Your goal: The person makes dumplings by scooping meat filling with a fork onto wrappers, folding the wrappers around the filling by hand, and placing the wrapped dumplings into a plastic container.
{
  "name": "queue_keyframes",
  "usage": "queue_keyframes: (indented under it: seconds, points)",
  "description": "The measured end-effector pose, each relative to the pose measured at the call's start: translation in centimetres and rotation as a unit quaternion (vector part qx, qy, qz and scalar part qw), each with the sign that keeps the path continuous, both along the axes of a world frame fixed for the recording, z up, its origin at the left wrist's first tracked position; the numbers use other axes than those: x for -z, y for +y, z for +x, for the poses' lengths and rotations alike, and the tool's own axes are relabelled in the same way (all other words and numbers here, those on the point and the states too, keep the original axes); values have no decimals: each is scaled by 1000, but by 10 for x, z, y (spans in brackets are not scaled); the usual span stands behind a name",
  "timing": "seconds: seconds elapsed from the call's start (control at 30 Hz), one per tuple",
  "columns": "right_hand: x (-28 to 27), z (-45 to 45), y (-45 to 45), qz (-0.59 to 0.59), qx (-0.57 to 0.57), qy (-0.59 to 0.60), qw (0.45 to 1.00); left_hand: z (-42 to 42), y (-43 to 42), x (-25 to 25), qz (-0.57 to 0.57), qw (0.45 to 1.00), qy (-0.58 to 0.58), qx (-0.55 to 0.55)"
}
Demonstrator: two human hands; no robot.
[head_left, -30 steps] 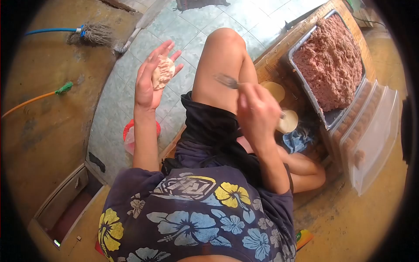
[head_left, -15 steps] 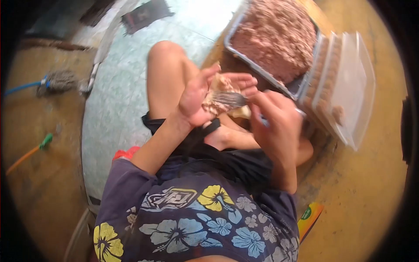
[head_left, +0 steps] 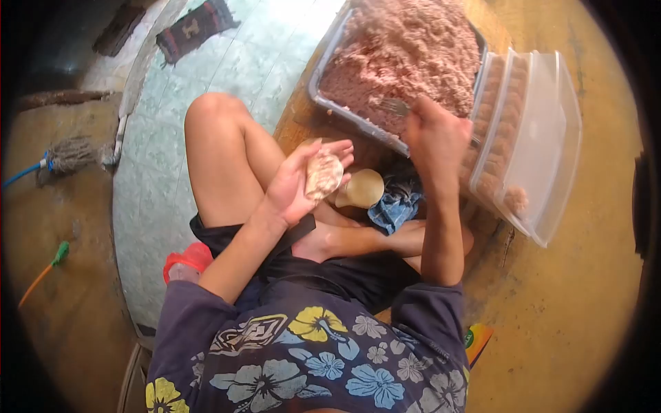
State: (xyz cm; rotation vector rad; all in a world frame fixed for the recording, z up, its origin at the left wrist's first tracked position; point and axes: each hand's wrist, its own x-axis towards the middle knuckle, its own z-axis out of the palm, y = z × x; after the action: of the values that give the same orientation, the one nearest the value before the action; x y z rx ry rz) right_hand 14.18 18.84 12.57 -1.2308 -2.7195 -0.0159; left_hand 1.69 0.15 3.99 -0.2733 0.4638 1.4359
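Observation:
My left hand is palm up with fingers lightly curled. A round dumpling wrapper smeared with pink filling lies across its palm and fingers. In my right hand, closed around the handle, is a metal fork, its tines at the near side of a heap of pink minced meat. That meat fills a grey tub. Below the tub sits a pale round stack of wrappers, beside a crumpled blue cloth.
Right of the tub stand clear plastic containers holding rows of round pieces, with one loose piece at the near end. A red plastic container is by my left elbow. A mop and a mat lie farther left.
The fork has left the wrapper and moved up and right to the meat in the tub. My left hand still holds the wrapper, now lower and apart from my right hand.

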Motion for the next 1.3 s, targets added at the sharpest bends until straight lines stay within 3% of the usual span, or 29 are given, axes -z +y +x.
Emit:
queue_keyframes:
  seconds: [0.1,0.2,0.23,0.27,0.4,0.5,0.53,0.63,0.77,0.8,0.9,0.97,1.0,1.03,1.07,1.13,1.17,1.2,1.23,1.3]
  points:
    - [-51,6,-32,-171,65,152,971,-13,18,-12,44,999,-18,2]
    - [-73,11,-61,-233,32,166,958,-11,46,-37,119,991,-65,-6]
    - [-65,8,-61,-229,16,129,965,-10,54,-48,136,988,-79,-3]
    - [-65,14,-59,-207,7,123,971,-11,59,-52,107,994,-13,6]
    - [-75,19,-67,-163,-54,123,978,-7,50,-62,136,990,-17,32]
    - [-83,32,-72,-110,24,142,983,-12,46,-56,153,987,-57,0]
    - [-86,35,-77,-137,68,128,980,-11,42,-58,158,983,-94,-18]
    - [-33,41,-70,-223,-54,152,961,2,54,-34,180,973,-106,96]
    - [-74,48,-82,-249,-31,222,942,-6,40,-54,209,968,102,95]
    - [-82,49,-81,-258,-48,204,943,-6,37,-56,199,944,237,117]
    - [-65,48,-83,-200,-76,160,964,-11,38,-69,322,788,503,152]
    - [-70,51,-93,-161,-3,202,966,-14,42,-74,300,727,616,40]
    - [-59,56,-102,-176,47,251,951,-17,38,-76,287,703,651,-5]
    - [-43,60,-107,-192,96,297,930,-14,35,-79,262,716,644,-58]
    - [-11,65,-109,-276,106,353,888,-10,33,-81,236,726,636,-112]
    - [-6,56,-120,-389,134,449,793,-5,35,-89,202,756,609,-129]
    - [-10,53,-118,-361,62,445,817,-3,36,-90,183,771,595,-135]
    - [-24,45,-118,-336,1,437,835,-1,37,-86,252,728,630,-97]
    - [-31,43,-120,-306,-59,427,849,1,36,-87,243,720,646,-77]
    - [-21,49,-119,-270,0,372,888,-4,36,-92,178,728,662,-29]
